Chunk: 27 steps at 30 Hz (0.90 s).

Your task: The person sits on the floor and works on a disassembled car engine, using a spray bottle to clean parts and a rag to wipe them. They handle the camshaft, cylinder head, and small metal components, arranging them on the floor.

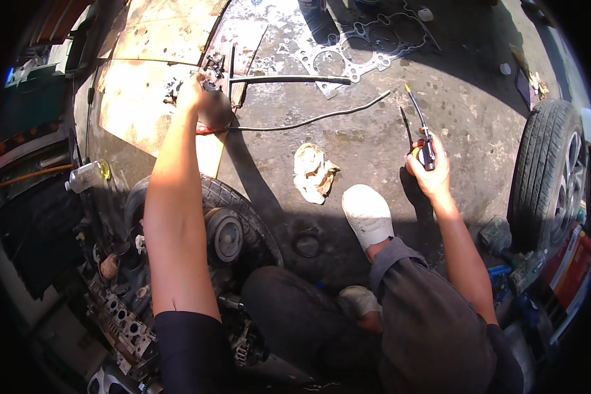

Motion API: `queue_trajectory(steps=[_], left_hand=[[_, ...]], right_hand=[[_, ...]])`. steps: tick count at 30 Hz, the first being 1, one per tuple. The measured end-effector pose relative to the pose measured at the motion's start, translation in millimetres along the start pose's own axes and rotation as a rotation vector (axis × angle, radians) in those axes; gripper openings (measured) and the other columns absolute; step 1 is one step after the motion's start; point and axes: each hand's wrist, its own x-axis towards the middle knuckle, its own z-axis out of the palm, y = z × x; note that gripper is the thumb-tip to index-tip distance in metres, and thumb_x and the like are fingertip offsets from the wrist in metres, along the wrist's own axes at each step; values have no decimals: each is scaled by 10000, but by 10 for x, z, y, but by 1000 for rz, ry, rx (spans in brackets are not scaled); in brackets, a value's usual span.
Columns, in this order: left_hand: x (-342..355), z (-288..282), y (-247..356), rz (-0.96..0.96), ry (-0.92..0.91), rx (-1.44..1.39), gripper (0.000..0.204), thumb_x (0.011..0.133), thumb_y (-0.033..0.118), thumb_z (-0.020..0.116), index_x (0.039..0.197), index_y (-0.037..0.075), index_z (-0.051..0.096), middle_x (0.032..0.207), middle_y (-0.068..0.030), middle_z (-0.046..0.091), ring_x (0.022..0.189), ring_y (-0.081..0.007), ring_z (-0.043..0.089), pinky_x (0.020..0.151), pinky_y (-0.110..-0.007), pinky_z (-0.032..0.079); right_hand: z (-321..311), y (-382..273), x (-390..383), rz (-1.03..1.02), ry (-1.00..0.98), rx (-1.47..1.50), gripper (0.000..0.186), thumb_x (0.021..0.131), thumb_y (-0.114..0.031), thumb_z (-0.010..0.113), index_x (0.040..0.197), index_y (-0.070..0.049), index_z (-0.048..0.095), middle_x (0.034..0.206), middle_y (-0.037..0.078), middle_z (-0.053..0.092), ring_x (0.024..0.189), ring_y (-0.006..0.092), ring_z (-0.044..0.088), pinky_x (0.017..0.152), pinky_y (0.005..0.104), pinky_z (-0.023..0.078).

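Observation:
My left hand (192,95) reaches far to the left over the cardboard. Its fingers are closed among small dark metal parts (215,63); a blurred dark patch covers part of this spot, so what they hold is unclear. Close by on its right lies a black T-handle wrench (289,79). A thin grey hose (308,122) curves across the floor below the wrench. My right hand (435,172) is wrapped round what looks like a black air blow gun (427,154), held above the floor. Its slim nozzle points away from me and ends in a yellow tip.
Cardboard (164,33) covers the far left floor. A metal head gasket (361,49) lies far centre, a crumpled cloth (314,174) before my foot. A wheel (545,164) stands right, near a green power tool (496,233). An engine (226,236) rests on a tyre (246,210) lower left, beside a bottle (85,177).

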Motion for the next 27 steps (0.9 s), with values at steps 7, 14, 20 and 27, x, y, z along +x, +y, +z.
queue_trajectory(steps=[7, 14, 20, 27], left_hand=[[66, 114, 315, -2, -145, 42, 704, 719, 180, 754, 1373, 29, 542, 1296, -267, 605, 1229, -377, 585, 1043, -422, 468], [-342, -77, 1369, 23, -54, 266, 535, 844, 157, 563, 1376, 111, 547, 1376, -201, 513, 1277, -409, 511, 1053, -499, 445], [-1299, 38, 2805, -45, -400, -1182, 423, 977, 337, 642, 1299, 64, 609, 1273, -141, 632, 1127, -264, 628, 963, -420, 516], [-2234, -61, 2655, -199, -850, -2652, 690, 1057, 530, 297, 1463, -20, 394, 1531, -298, 353, 1424, -468, 345, 1141, -626, 313]], right_hand=[[-34, -39, 17, 34, -5, -74, 576, 762, -99, 774, 1290, -17, 560, 956, 53, 646, 835, 148, 616, 807, 308, 512], [12, -2, 5, -85, 65, 20, 512, 801, -87, 775, 1259, 32, 582, 976, 79, 661, 865, 167, 638, 834, 318, 522], [73, 156, 18, -172, 130, -75, 605, 800, -157, 821, 1323, -24, 546, 1085, 105, 654, 967, 218, 657, 879, 351, 524], [28, 133, -181, -192, 112, -290, 871, 724, -206, 859, 1445, -20, 407, 1275, 179, 546, 1172, 323, 559, 999, 439, 450]])
